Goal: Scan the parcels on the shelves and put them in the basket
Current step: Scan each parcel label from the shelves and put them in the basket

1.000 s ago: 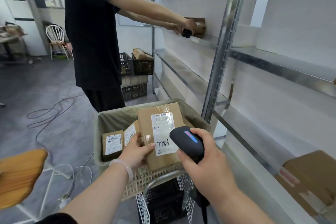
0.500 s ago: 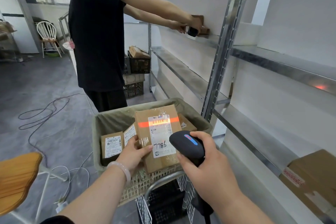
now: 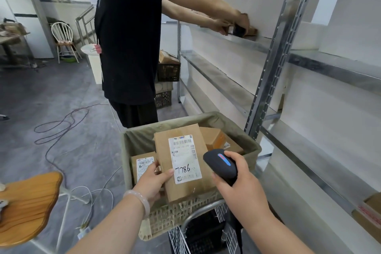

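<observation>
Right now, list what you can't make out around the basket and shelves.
Head view:
- Held parcel: label's printed text too small; only 7786 reads.
- Small parcel in the basket: partly behind the left hand.
- Scanner: handle hidden by the right hand.
- Bottom-shelf parcel: cut off by the right edge.

Brown cardboard parcel with white label (image 3: 181,163): left edge partly covered by the left hand (image 3: 153,181); small print illegible. Black handheld scanner (image 3: 221,164): grip hidden inside the right hand (image 3: 243,189). Small labelled carton (image 3: 142,166) and orange-brown carton (image 3: 218,139) in the olive-lined basket (image 3: 243,130): partly screened by the parcel. Brown cardboard box at lower right (image 3: 369,214): cut by the right edge.
</observation>
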Available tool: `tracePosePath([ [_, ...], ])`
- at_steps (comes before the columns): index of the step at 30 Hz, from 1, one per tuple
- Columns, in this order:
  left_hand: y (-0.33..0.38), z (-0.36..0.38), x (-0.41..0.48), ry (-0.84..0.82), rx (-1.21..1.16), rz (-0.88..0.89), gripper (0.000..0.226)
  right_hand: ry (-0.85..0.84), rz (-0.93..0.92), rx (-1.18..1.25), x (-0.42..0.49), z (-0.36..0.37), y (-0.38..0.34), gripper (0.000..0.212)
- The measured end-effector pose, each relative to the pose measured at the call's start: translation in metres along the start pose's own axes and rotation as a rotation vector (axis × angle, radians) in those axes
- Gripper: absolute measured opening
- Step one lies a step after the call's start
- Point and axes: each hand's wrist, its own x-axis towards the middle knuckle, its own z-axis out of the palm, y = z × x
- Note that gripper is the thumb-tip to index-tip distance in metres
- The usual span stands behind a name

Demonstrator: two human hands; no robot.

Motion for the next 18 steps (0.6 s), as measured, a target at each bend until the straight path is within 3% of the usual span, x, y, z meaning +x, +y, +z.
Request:
tracePosePath([
  [9,0.004,-0.024,0.037,0.148,-0.163,-0.069,0.033,-0.145,0.067,0.069,0.068,0.060,0.020,0.051],
  [12,0.012,-0.032,0.057,0.208,-0.130,-0.087,0.055,-0.203,0.043,0.082,0.102,0.077,0.022,0.050],
  [16,0.025,-0.043,0.087,0.332,-0.123,-0.101,0.052,-0.279,-0.013,0.102,0.152,0.094,0.015,0.052],
  [18,0.039,-0.043,0.095,0.379,-0.087,-0.087,0.067,-0.316,-0.043,0.121,0.177,0.102,0.010,0.053],
])
